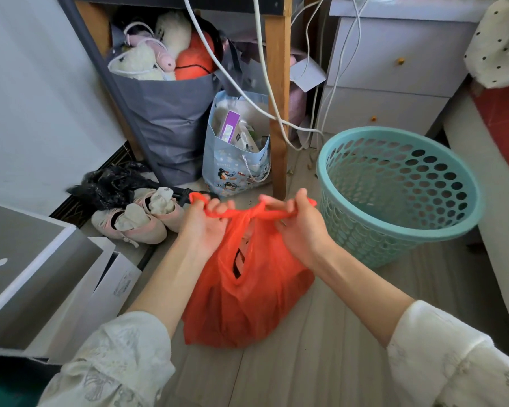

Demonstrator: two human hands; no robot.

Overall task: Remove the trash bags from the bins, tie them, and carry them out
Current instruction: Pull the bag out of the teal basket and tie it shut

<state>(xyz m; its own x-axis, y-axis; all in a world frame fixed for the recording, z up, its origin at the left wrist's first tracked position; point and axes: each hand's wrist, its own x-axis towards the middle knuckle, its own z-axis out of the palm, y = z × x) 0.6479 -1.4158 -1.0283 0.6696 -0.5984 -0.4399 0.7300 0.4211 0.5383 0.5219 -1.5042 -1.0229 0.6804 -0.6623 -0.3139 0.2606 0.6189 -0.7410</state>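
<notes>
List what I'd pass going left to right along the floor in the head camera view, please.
White cardboard boxes → pair of pale pink shoes → orange plastic trash bag, its handles gripped by left hand and right hand → teal perforated plastic bin.

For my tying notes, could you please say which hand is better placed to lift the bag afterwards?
Probably left: the left hand grips its handle above the orange bag; the right hand sits off toward the bin.

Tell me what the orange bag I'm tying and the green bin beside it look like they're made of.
The orange bag looks like thin plastic film: slightly see-through, crinkled, its handles stretching in the left hand and right hand. The green bin looks like rigid moulded plastic, matte, with punched round holes.
</notes>
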